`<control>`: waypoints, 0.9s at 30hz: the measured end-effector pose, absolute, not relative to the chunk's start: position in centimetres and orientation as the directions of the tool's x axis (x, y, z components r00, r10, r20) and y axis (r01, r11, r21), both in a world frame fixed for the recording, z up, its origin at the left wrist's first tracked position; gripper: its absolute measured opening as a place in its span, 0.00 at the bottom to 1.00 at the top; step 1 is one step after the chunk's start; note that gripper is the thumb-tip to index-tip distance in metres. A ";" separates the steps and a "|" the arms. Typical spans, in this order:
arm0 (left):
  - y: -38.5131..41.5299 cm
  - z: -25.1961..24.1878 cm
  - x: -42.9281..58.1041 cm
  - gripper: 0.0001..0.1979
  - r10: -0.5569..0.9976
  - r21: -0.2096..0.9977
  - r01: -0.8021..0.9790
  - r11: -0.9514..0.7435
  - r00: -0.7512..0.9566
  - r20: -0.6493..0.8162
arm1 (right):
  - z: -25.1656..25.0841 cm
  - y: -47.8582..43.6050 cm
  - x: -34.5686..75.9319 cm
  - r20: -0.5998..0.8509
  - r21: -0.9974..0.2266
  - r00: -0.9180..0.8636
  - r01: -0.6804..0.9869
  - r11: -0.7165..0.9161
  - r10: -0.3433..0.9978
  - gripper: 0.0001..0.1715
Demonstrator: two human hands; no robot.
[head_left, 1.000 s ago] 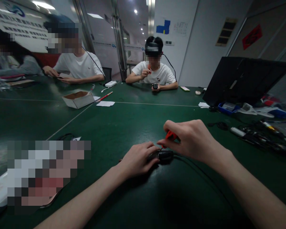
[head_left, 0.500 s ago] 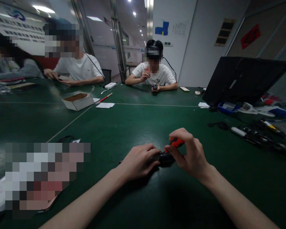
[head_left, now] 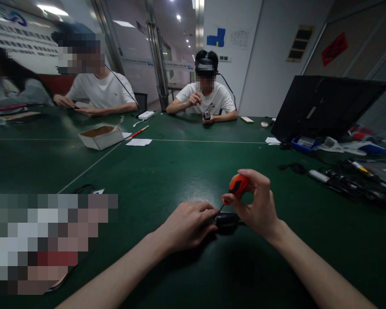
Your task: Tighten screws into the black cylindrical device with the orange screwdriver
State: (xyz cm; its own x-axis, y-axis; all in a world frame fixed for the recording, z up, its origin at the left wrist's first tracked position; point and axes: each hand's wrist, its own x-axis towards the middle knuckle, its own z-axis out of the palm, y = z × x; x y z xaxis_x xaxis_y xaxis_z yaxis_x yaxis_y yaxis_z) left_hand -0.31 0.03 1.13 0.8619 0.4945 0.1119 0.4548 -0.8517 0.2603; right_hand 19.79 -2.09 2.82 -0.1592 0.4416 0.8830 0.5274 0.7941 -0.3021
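Note:
An orange-and-black screwdriver point(head_left: 239, 184) is pinched between the thumb and fingers of my right hand point(head_left: 259, 204). Its thin shaft slants down and left to the near side of a small black rounded device point(head_left: 227, 219) on the green table. My left hand point(head_left: 191, 221) grips the device's left part, fingers wrapped over it. That part is mostly hidden under the hand, and whether the screwdriver tip touches a screw cannot be made out.
A white open box point(head_left: 101, 137) and a red pencil point(head_left: 138, 132) lie ahead to the left. A monitor point(head_left: 324, 109) and tangled black cables point(head_left: 337, 182) are on the right. Across the table point(head_left: 180, 167) a person point(head_left: 209, 96) holds another small device.
My right hand has tilted the screwdriver more upright, so its handle and shaft show more. My left hand stays on the device. The whole view has shifted slightly.

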 end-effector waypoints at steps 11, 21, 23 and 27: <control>-0.3 1.3 -0.1 0.11 0.515 0.285 0.473 -0.834 0.852 0.095 | 2.4 -2.4 19.2 0.797 -0.434 -0.193 0.478 0.764 0.573 0.39; -0.2 1.5 0.0 0.10 0.514 0.288 0.477 -0.830 0.855 0.066 | 2.6 -2.3 19.3 0.805 -0.417 -0.222 0.450 0.790 0.551 0.38; -0.2 1.5 -0.1 0.10 0.513 0.292 0.474 -0.831 0.856 0.069 | 2.6 -2.4 19.3 0.792 -0.441 -0.224 0.434 0.785 0.568 0.39; -0.2 1.5 -0.1 0.10 0.521 0.295 0.478 -0.828 0.849 0.087 | 2.1 -2.2 19.3 0.812 -0.433 -0.171 0.465 0.772 0.559 0.41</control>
